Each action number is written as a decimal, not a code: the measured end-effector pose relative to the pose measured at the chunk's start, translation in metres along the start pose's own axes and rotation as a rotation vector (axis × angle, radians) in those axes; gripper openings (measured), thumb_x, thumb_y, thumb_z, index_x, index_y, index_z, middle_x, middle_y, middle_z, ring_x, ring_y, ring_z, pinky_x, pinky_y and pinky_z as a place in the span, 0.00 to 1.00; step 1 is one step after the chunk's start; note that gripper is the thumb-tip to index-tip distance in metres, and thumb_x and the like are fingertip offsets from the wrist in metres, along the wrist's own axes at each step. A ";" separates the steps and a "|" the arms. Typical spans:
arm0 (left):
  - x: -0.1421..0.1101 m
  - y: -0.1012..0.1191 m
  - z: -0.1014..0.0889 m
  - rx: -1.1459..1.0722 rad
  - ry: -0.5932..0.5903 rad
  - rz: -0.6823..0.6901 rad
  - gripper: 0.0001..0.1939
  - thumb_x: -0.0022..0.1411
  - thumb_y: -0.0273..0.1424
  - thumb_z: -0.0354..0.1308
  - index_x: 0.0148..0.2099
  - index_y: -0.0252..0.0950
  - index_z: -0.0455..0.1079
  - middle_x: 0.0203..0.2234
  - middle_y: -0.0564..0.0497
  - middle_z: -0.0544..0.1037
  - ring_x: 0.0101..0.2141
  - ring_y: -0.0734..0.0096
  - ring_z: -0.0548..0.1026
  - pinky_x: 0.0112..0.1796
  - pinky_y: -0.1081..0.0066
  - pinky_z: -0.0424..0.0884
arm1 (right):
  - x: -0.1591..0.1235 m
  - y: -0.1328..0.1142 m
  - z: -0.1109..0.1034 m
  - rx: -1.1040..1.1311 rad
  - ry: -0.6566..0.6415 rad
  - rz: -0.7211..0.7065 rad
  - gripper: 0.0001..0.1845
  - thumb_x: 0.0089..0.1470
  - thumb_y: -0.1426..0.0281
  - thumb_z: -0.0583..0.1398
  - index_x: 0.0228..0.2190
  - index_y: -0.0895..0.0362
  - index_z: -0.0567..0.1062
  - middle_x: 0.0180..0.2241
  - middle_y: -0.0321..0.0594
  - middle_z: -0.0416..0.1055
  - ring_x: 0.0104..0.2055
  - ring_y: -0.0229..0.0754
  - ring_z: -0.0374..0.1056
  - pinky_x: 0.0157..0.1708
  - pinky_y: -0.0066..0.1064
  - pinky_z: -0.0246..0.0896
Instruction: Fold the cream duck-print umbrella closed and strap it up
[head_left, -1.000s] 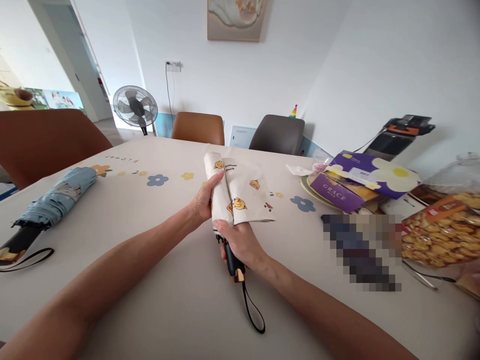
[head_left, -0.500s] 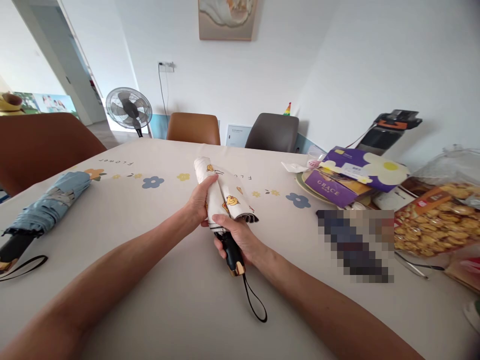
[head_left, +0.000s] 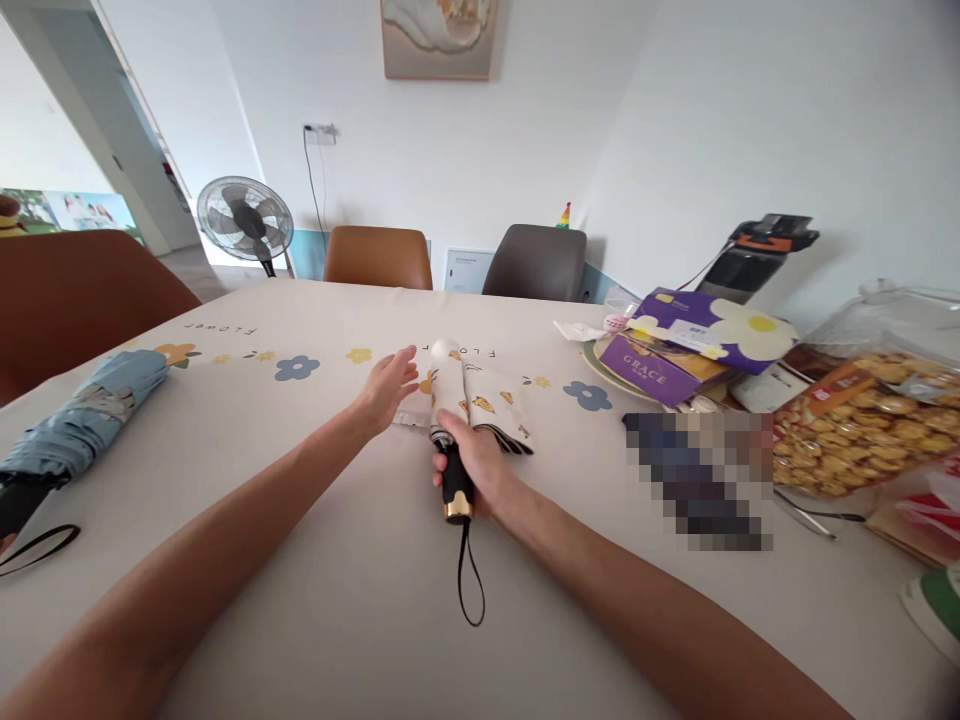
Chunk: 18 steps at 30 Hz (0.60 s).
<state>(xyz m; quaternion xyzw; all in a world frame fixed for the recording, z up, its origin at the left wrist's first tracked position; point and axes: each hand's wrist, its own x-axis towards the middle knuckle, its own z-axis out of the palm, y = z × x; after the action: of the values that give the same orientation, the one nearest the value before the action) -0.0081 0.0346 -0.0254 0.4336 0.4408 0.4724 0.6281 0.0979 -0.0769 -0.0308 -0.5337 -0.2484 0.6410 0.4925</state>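
Clasping a white umbrella (head_left: 448, 392) — right grip (head_left: 481, 460) closed around it, left grip (head_left: 388, 388) spread nearby, blue umbrella (head_left: 96, 412) left of both

A home's dining area: brown and grey chairs ring a table (head_left: 337, 600) in a flowered cloth, with a standing fan (head_left: 246, 218) beyond it, a framed picture (head_left: 437, 38) on the wall behind and snack packs (head_left: 862, 420) at its right side.

1. The left hand (head_left: 388, 388) has released the duck-print umbrella (head_left: 450, 395) and is now open, just left of it.
2. A round white tip (head_left: 445, 350) now shows at the umbrella's far end.
3. The black wrist strap (head_left: 471, 590), slanting right before, now trails nearly straight from the umbrella's near end.
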 end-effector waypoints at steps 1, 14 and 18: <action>-0.001 0.002 0.001 0.065 0.019 0.076 0.23 0.52 0.41 0.59 0.47 0.33 0.64 0.47 0.39 0.70 0.49 0.59 0.69 0.47 0.63 0.67 | 0.001 -0.003 -0.001 0.010 -0.013 0.034 0.17 0.49 0.57 0.60 0.28 0.57 0.62 0.14 0.30 0.60 0.12 0.34 0.58 0.10 0.26 0.57; -0.043 0.004 0.082 0.968 -0.656 0.657 0.09 0.46 0.23 0.56 0.31 0.41 0.72 0.31 0.50 0.75 0.39 0.59 0.71 0.43 0.63 0.65 | 0.001 0.005 -0.002 0.066 -0.125 -0.071 0.15 0.50 0.57 0.56 0.28 0.57 0.64 0.13 0.31 0.62 0.13 0.36 0.60 0.12 0.26 0.57; -0.023 -0.007 0.110 1.215 -0.846 0.678 0.14 0.39 0.13 0.52 0.16 0.38 0.61 0.22 0.49 0.71 0.36 0.57 0.70 0.38 0.63 0.65 | 0.003 0.004 -0.004 0.036 -0.086 -0.022 0.15 0.49 0.58 0.55 0.27 0.57 0.65 0.12 0.32 0.61 0.12 0.37 0.61 0.10 0.26 0.54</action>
<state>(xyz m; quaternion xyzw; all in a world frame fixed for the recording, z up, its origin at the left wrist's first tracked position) 0.0951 -0.0027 -0.0031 0.9503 0.1905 0.1116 0.2197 0.0998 -0.0771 -0.0367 -0.4940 -0.2637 0.6622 0.4978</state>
